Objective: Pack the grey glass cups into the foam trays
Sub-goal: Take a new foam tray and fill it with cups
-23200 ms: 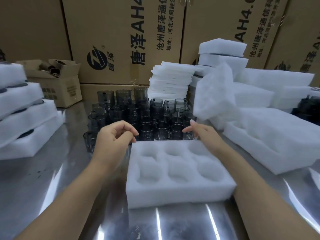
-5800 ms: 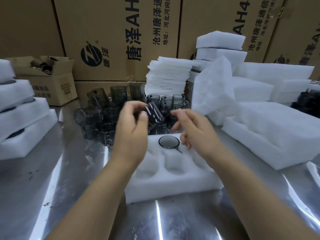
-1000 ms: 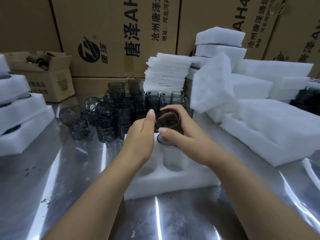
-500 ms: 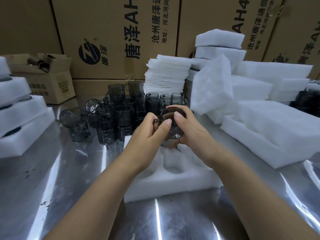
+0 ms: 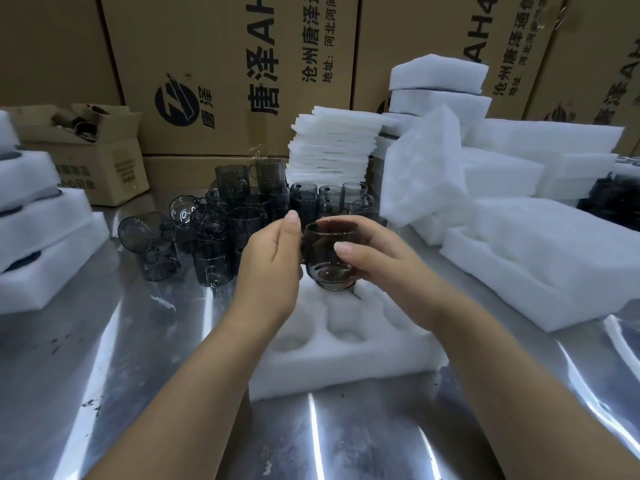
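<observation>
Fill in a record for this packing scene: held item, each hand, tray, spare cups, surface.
held item: grey glass cup, upright, above the tray's far row
right hand: wrapped round the cup
left hand: at the cup's handle side, grip hidden
tray: white foam tray, near pockets empty
spare cups: clustered beyond the tray
surface: metal table

Packing station in warehouse: printed cartons (image 5: 242, 74) stacked behind steel table (image 5: 114, 368), foam trays (image 5: 540, 258) piled up, grey glass cups (image 5: 242, 209) massed in bulk.
</observation>
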